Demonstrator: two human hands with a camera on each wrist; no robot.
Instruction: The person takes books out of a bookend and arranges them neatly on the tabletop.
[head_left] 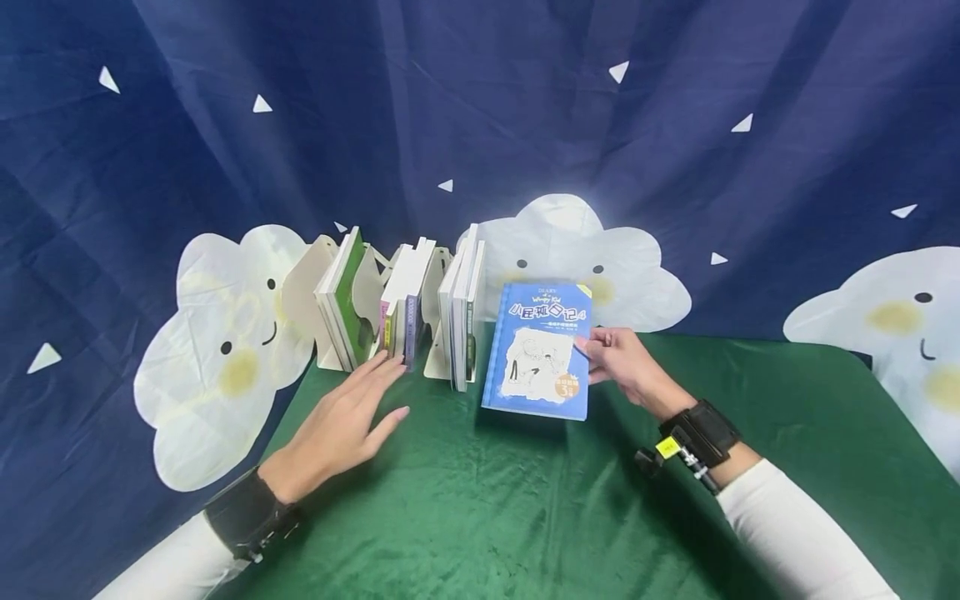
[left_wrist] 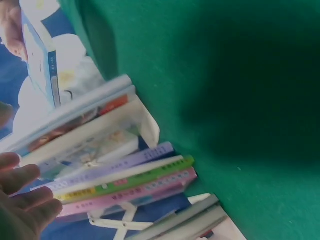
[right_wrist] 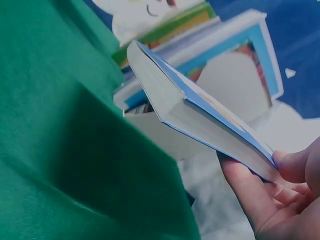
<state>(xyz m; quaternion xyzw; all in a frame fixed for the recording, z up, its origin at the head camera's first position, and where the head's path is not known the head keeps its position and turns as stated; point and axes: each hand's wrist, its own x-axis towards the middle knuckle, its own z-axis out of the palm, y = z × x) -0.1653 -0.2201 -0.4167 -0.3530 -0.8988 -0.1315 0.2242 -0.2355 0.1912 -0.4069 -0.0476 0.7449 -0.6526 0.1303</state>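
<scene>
My right hand (head_left: 622, 362) pinches the right edge of a blue comic-style book (head_left: 536, 354), front cover facing me, above the green cloth. In the right wrist view the thumb lies on the cover and the fingers (right_wrist: 245, 185) are beneath the book; its page edges show. My left hand (head_left: 337, 429) has its fingers extended near the lower ends of the middle group of books (head_left: 408, 279), whose spines are pink, green and purple. Whether those fingertips touch the spines I cannot tell. The left wrist view shows the purple book (left_wrist: 125, 162) near its fingers.
A cream expanding book rack (head_left: 303, 292) stands at the table's back left. Its left section bears a green book (head_left: 348, 304) with others, its right section several upright books (head_left: 459, 312). Green cloth (head_left: 480, 500) covers the table; a dark blue curtain (head_left: 525, 108) hangs behind.
</scene>
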